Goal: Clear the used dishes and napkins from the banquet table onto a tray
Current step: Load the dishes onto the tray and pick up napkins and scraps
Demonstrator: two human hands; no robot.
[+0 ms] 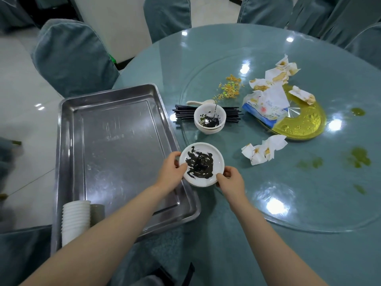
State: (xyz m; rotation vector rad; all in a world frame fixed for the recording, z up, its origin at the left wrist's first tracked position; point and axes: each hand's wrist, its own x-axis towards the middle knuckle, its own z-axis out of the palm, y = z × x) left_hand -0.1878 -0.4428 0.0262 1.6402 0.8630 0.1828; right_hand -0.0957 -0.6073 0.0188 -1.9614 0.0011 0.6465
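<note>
Both hands hold a smeared plate at the tray's right edge, so the coming move is a short carry to the left.

The metal tray fills the left of the frame, bare but for stacked white cups at its lower left corner. The plate, streaked with dark sauce, sits mid-frame; the left hand pinches its left rim, the right hand its lower right. Above, nested bowls hold dark sauce.

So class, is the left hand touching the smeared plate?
Touching. The head view shows the left hand gripping the plate at its left rim, thumb lying over the edge.
</note>
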